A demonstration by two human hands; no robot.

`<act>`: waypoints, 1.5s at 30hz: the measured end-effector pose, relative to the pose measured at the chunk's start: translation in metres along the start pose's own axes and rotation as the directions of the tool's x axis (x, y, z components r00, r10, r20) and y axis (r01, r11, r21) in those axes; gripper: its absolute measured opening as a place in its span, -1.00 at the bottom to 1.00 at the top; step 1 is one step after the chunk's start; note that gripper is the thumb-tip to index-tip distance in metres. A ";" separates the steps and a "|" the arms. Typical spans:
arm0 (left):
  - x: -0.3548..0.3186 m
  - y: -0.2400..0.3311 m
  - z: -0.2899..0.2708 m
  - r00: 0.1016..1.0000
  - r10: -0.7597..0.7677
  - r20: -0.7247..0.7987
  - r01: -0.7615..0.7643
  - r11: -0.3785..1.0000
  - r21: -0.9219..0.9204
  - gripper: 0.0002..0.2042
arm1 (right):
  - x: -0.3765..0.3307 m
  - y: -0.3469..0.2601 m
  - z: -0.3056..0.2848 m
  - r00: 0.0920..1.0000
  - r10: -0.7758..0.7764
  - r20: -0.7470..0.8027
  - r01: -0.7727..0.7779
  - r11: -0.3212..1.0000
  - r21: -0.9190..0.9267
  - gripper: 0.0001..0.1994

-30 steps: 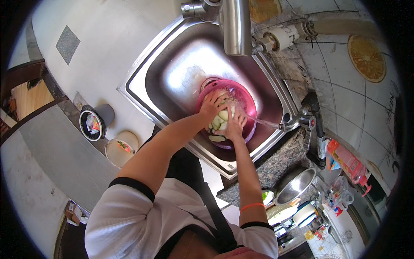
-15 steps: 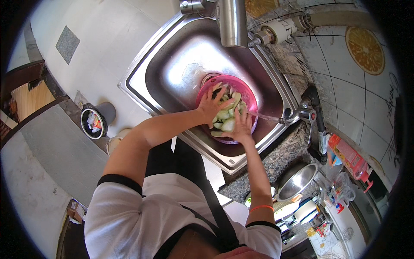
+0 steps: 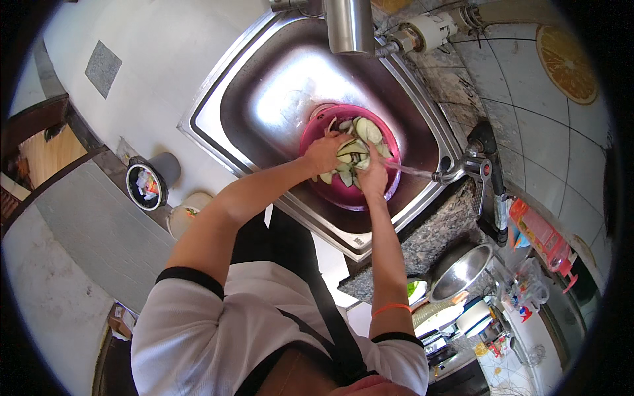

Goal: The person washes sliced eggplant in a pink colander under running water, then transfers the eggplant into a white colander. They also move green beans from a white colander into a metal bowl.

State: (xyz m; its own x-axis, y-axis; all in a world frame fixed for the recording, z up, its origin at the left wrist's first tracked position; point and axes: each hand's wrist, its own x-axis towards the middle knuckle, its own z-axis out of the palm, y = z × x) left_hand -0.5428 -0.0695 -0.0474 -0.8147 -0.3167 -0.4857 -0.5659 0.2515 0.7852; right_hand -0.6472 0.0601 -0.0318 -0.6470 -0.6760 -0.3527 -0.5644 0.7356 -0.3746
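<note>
A pink bowl point(image 3: 325, 121) sits in the steel sink point(image 3: 264, 79) and holds several pale green vegetable slices point(image 3: 365, 130). Both of my hands are down in the bowl among the slices. My left hand point(image 3: 325, 152) rests on the slices at the bowl's left side. My right hand point(image 3: 372, 175) is closed around some slices at the bowl's near right, under a thin stream of water from the tap point(image 3: 462, 169). How firmly either hand grips is partly hidden by the slices.
A granite counter point(image 3: 429, 237) runs right of the sink with a steel bowl point(image 3: 460, 270), a red bottle point(image 3: 538, 231) and small containers. A tiled wall point(image 3: 528, 119) is behind. On the floor at left stand a small bin point(image 3: 146, 185) and a pale bucket point(image 3: 185, 211).
My view has shifted, so the sink sits lower and nearer the middle. Both hands stayed in the bowl, working through the slices; the right hand has moved closer to the water stream.
</note>
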 end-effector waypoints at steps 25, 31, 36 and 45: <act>0.021 -0.014 0.025 0.987 0.158 -0.040 -0.128 0.903 0.409 -0.40 | 0.002 0.012 0.039 0.976 -0.091 -0.199 0.082 0.995 -0.054 -0.31; 0.005 -0.005 0.015 0.982 0.181 -0.061 -0.190 0.955 -0.227 -0.38 | -0.013 -0.010 -0.016 0.994 0.031 -0.102 -0.006 0.970 0.244 -0.49; -0.017 0.001 -0.003 0.971 0.237 0.032 -0.215 0.803 0.556 -0.14 | -0.028 -0.017 -0.034 0.958 -0.252 0.138 0.271 0.952 -0.144 -0.10; 0.032 -0.028 0.012 0.937 0.269 0.225 -0.350 0.706 0.616 -0.11 | 0.001 0.014 0.043 1.000 0.017 -0.011 -0.019 0.971 -0.240 0.02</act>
State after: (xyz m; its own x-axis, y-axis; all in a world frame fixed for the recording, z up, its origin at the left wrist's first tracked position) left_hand -0.5546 -0.0753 -0.0894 -0.9436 -0.0234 -0.3302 -0.1918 0.8516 0.4879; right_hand -0.6337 0.0680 -0.0745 -0.6620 -0.6628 -0.3499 -0.6585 0.7373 -0.1508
